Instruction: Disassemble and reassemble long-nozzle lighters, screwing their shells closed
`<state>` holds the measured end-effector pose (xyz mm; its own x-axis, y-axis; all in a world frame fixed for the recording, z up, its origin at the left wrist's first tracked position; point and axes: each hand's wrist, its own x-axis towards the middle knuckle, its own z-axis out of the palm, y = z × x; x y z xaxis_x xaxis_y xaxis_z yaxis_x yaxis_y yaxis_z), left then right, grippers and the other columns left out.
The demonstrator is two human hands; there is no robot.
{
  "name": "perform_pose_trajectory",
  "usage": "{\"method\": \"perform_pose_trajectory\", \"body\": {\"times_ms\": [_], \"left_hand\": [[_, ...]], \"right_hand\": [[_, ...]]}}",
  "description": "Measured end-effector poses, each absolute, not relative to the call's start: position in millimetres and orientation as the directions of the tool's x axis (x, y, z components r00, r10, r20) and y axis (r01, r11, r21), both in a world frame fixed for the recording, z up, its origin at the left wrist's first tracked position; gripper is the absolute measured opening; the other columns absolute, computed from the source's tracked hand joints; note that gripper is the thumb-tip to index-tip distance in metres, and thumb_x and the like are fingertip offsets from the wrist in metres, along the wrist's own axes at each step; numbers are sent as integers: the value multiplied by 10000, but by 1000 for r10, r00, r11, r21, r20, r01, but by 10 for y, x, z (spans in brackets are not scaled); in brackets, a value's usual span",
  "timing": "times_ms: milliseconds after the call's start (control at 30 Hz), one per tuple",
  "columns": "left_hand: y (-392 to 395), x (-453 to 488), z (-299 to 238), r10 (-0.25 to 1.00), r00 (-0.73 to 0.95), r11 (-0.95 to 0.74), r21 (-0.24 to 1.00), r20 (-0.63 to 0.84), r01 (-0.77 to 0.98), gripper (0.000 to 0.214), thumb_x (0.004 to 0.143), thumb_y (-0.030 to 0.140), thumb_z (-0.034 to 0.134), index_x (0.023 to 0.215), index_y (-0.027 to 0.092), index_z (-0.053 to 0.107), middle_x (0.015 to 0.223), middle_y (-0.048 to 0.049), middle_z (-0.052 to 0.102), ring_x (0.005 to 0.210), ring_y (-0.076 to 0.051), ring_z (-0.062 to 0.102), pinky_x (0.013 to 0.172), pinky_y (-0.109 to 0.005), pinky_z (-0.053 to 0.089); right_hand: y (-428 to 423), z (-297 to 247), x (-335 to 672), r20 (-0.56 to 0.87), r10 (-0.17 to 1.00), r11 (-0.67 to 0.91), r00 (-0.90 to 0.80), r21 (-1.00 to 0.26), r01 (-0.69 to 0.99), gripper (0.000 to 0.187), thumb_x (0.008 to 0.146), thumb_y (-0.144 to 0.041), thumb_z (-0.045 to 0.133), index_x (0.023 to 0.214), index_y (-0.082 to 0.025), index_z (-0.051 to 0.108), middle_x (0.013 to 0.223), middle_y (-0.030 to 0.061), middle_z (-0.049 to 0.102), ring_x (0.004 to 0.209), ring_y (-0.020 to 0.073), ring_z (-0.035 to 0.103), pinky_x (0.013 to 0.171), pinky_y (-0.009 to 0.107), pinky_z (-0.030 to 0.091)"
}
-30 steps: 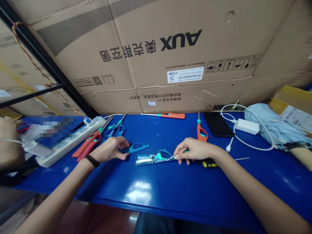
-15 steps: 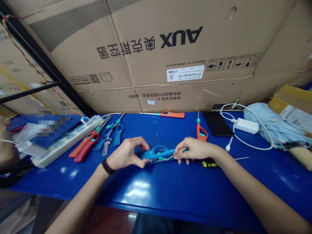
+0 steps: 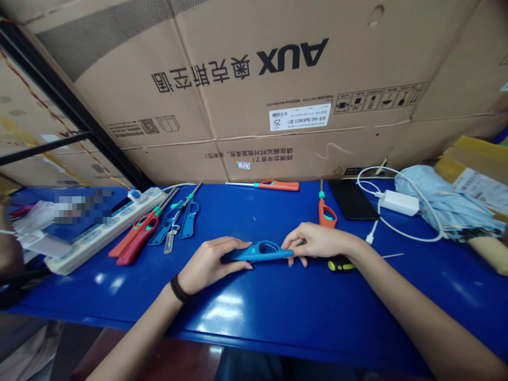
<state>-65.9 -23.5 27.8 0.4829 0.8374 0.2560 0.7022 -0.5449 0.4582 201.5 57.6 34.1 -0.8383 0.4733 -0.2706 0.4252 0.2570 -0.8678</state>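
Two hands are working on one blue lighter [image 3: 260, 252], which is lying lengthwise on the blue tabletop [image 3: 278, 312] between them. The left hand [image 3: 208, 262] is closing its grip over the lighter's handle end, with the fingers lying along the top. The right hand [image 3: 317, 241] is pinching the narrow nozzle end, so both grips are grasping the same lighter, one at each end.

One screwdriver [image 3: 340, 264] with a yellow-and-black handle is lying just beside the right grip, close under the wrist. One near orange lighter [image 3: 326, 213] is lying just beyond the right grip. One far orange lighter [image 3: 278, 185] is lying well beyond both grips, against the cardboard box [image 3: 278, 84].

Well out from the left grip, two red lighters [image 3: 137, 237] are lying side by side, and two blue lighter pieces [image 3: 189, 218] are lying beside them. One white power strip [image 3: 99, 236] is lying farther out on that side.

Beyond the right grip, one black phone [image 3: 351, 199], one white charger [image 3: 398, 203] with its cable and one folded pale-blue umbrella [image 3: 444, 206] are lying near the box.
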Motion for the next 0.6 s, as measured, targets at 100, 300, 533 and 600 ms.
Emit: {"method": "perform_pose_trajectory", "body": {"times_ms": [100, 300, 533, 600], "left_hand": [[-267, -627, 232, 832, 489, -554, 437, 261, 709, 417, 795, 438, 651, 1143, 212, 607, 1046, -58, 684, 944, -193, 637, 852, -305, 508], [-286, -554, 191, 803, 561, -591, 383, 199, 710, 547, 885, 409, 543, 1379, 230, 390, 1253, -87, 576, 1071, -215, 533, 940, -380, 451], [-272, -579, 176, 816, 529, -576, 413, 233, 706, 372, 935, 325, 480, 1295, 229, 472, 1211, -68, 597, 1043, -195, 543, 928, -359, 447], [-275, -609, 166, 817, 520, -575, 415, 247, 705, 358, 929, 323, 494, 1273, 226, 489, 1189, -70, 608, 1020, -197, 554, 904, -355, 461]], "right_hand": [[576, 340, 2017, -286, 475, 239, -832, -868, 435, 253, 784, -227, 508, 938, -145, 690, 829, 43, 725, 542, 100, 586, 593, 227, 495], [574, 350, 2017, -288, 476, 245, -831, -864, 439, 273, 755, -176, 487, 935, -133, 688, 821, 52, 723, 551, 102, 582, 576, 216, 489], [577, 337, 2021, -284, 479, 245, -831, -865, 437, 232, 787, -250, 530, 915, -148, 694, 835, 40, 728, 548, 96, 571, 564, 210, 474], [578, 333, 2020, -285, 481, 247, -829, -863, 440, 226, 791, -264, 543, 917, -154, 695, 838, 36, 731, 544, 92, 562, 560, 206, 463]]}}
